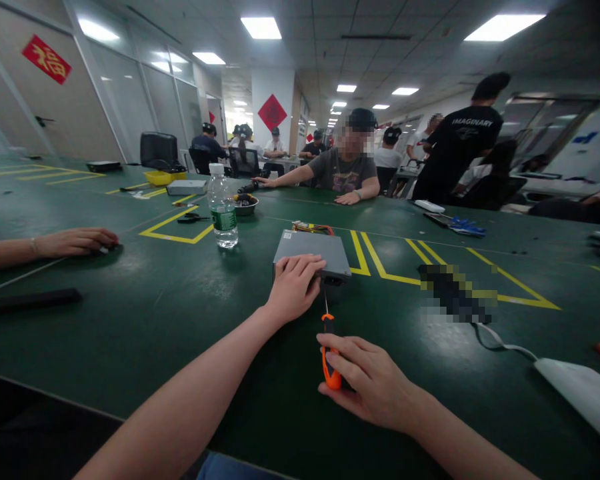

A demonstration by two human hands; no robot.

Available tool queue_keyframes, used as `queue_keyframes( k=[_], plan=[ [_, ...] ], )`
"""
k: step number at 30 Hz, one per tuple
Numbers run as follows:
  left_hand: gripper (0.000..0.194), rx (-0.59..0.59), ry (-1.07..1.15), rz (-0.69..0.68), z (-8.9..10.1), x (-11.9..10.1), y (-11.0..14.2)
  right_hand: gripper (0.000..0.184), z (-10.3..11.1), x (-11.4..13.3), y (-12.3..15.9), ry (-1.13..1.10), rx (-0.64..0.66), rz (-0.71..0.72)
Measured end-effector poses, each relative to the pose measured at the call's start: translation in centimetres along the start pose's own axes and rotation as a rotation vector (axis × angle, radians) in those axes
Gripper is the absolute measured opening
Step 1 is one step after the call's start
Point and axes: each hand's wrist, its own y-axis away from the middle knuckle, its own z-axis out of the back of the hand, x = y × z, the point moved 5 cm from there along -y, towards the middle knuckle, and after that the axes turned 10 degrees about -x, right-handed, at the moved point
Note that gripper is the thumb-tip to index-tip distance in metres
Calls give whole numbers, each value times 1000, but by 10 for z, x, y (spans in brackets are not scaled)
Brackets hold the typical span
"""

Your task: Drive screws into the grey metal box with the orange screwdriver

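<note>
A grey computer power supply [315, 248] lies on the green table [220, 320], its bundled coloured cables [313, 229] at the far side. My left hand [296, 283] presses over its near left part, fingers across the top and thumb by the front face. In my right hand [367, 377] is a screwdriver [331, 370] with an orange and black handle, gripped between thumb and fingers. Its thin shaft points away from me to the near face of the power supply, beside the dark socket. Whether the tip sits on a screw is too small to tell.
Left of the power supply stand a water bottle [223, 210] and a metal bowl [247, 205]. Another person's hand [83, 241] rests at the left; a person [347, 167] sits across. A black pixelated object [453, 293] and white cable [505, 343] lie right.
</note>
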Motion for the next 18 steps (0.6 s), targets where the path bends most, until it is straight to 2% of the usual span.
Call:
queue_keyframes(
  k=[5, 12, 15, 18],
  plan=[
    [30, 1, 8, 1, 0, 0, 0, 33, 4, 1, -4, 13, 80, 2],
    [29, -4, 19, 8, -2, 2, 1, 21, 2, 3, -3, 60, 18, 49],
    [29, -6, 22, 6, -2, 2, 1, 23, 1, 1, -2, 40, -5, 15],
    [29, -4, 25, 2, -3, 1, 0, 28, 1, -2, -3, 11, 27, -23]
  ],
)
